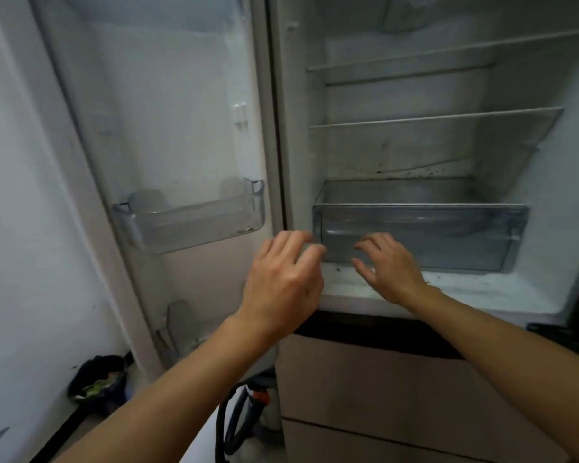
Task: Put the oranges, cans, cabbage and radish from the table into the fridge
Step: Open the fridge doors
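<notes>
The fridge (398, 155) stands open in front of me, its door (168, 111) swung to the left. A clear crisper drawer (448, 242) sits at the bottom of the compartment with nothing visible inside. My left hand (284, 279) hovers at the drawer's left front corner, fingers loosely curled and blurred. My right hand (388, 265) is spread just before the drawer's front wall, fingers apart. Neither hand holds anything that I can see. No oranges, cans, cabbage or radish are in view.
Two bare glass shelves (432, 120) lie above the drawer. A clear door bin (188, 225) hangs on the open door. Beige lower drawer fronts (381, 379) sit below the compartment. On the floor at left are a dark bag (97, 382) and a black hose (238, 419).
</notes>
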The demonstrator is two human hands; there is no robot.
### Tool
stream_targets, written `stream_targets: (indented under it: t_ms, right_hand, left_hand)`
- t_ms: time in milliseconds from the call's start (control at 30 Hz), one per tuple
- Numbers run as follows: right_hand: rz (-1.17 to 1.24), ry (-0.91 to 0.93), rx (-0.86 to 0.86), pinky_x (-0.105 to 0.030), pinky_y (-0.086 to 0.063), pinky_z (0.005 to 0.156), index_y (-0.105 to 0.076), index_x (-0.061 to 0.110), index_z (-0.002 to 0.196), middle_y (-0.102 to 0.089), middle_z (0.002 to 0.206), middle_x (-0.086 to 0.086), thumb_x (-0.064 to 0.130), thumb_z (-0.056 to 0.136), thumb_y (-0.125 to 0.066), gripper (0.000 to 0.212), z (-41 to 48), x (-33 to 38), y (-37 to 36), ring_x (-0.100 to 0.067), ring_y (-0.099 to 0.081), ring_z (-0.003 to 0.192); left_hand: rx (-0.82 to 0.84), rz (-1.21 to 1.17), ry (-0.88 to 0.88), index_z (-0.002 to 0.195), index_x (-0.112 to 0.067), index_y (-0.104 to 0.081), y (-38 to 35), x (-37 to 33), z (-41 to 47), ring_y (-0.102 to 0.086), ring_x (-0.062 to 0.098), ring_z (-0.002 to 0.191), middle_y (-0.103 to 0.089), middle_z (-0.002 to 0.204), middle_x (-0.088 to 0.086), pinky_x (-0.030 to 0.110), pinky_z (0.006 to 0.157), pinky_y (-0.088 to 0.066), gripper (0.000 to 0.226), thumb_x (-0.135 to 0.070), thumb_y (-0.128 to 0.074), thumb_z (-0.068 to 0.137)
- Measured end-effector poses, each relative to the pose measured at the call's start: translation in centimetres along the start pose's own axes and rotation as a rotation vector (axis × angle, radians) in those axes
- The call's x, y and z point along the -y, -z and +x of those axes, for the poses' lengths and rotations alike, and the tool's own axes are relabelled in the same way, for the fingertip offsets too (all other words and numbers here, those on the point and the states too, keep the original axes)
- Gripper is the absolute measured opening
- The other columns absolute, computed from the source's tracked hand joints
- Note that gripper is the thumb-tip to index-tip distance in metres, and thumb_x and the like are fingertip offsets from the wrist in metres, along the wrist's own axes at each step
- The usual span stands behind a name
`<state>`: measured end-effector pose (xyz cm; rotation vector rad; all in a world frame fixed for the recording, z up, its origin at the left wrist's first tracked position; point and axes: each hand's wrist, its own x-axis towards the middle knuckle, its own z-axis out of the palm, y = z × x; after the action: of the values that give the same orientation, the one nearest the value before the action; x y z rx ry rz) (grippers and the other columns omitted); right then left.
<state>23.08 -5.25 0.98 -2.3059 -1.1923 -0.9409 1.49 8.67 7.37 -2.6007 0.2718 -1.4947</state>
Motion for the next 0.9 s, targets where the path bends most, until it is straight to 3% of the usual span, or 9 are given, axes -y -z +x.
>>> stream_targets:
  t_ms: [100, 233, 400, 500, 667, 800, 900]
  right_hand:
    - [-0.085, -0.063, 0.03, -0.041, -0.047, 0.075, -0.064, 0.009, 0.11, -0.061, 0.109, -0.012, 0.027, 0.083, -0.069, 0.033, 1.8, -6.6, 0.2, -0.033, -0.057, 0.103]
    - [-0.246, -0.102, 0.077, -0.044, -0.046, 0.077, -0.063, 0.007, 0.112, -0.059, 0.109, -0.016, 0.019, 0.069, -0.078, 0.047, 4.6, -14.9, 0.3, -0.038, -0.056, 0.102]
    - [-0.372, -0.199, 0.286, -0.041, -0.034, 0.096, -0.042, 0.02, 0.138, -0.045, 0.135, -0.011, 0.027, 0.074, -0.067, 0.069, 6.9, -21.5, -0.1, -0.03, -0.04, 0.126]
    - [-0.369, -0.222, 0.283, -0.041, -0.037, 0.094, -0.045, 0.019, 0.135, -0.053, 0.128, -0.011, 0.028, 0.078, -0.065, 0.061, 7.2, -23.3, -1.3, -0.03, -0.049, 0.118]
    - [-0.379, -0.167, 0.163, -0.041, -0.047, 0.071, -0.066, 0.008, 0.11, -0.067, 0.09, -0.016, 0.004, 0.053, -0.078, 0.058, 6.9, -24.1, -3.0, -0.034, -0.063, 0.082]
    - [-0.34, -0.173, 0.181, -0.046, -0.045, 0.087, -0.059, 0.008, 0.126, -0.064, 0.117, -0.021, 0.0, 0.068, -0.068, 0.059, 6.5, -23.5, -2.1, -0.036, -0.06, 0.109]
    - [-0.347, -0.181, 0.168, -0.047, -0.043, 0.091, -0.059, 0.006, 0.124, -0.064, 0.12, -0.019, -0.003, 0.072, -0.062, 0.053, 5.5, -22.0, -0.7, -0.036, -0.057, 0.114]
  left_hand:
    - [0.163, -0.004, 0.039, 0.099, -0.005, -0.063, -6.4, -1.0, 3.7, -0.056, 0.031, 0.084, -0.06, 0.098, 0.012, 0.041, 0.068, -0.046, 0.022, -0.013, -0.062, 0.078]
    - [0.371, 0.021, 0.154, 0.106, -0.006, -0.058, -15.5, -0.5, 9.0, -0.051, 0.034, 0.096, -0.054, 0.105, 0.013, 0.042, 0.077, -0.041, 0.028, -0.017, -0.061, 0.081]
    - [0.53, 0.144, 0.246, 0.128, -0.011, -0.046, -25.2, 0.7, 14.5, -0.043, 0.033, 0.116, -0.047, 0.124, 0.013, 0.04, 0.093, -0.035, 0.047, -0.019, -0.058, 0.084]
    - [0.628, 0.174, 0.29, 0.134, -0.013, -0.04, -29.2, 1.9, 15.6, -0.041, 0.034, 0.123, -0.046, 0.129, 0.015, 0.044, 0.101, -0.033, 0.053, -0.018, -0.057, 0.085]
    - [0.621, 0.213, 0.349, 0.139, -0.013, -0.038, -32.5, 2.5, 14.9, -0.037, 0.035, 0.129, -0.047, 0.133, 0.018, 0.051, 0.109, -0.024, 0.052, -0.01, -0.045, 0.087]
    - [0.664, 0.229, 0.328, 0.142, -0.013, -0.034, -31.7, 1.9, 15.0, -0.033, 0.036, 0.133, -0.042, 0.14, 0.019, 0.054, 0.11, -0.023, 0.057, -0.005, -0.044, 0.086]
    - [0.641, 0.228, 0.321, 0.135, -0.01, -0.04, -29.7, 1.1, 14.3, -0.04, 0.037, 0.127, -0.047, 0.135, 0.018, 0.054, 0.109, -0.025, 0.051, -0.002, -0.044, 0.085]
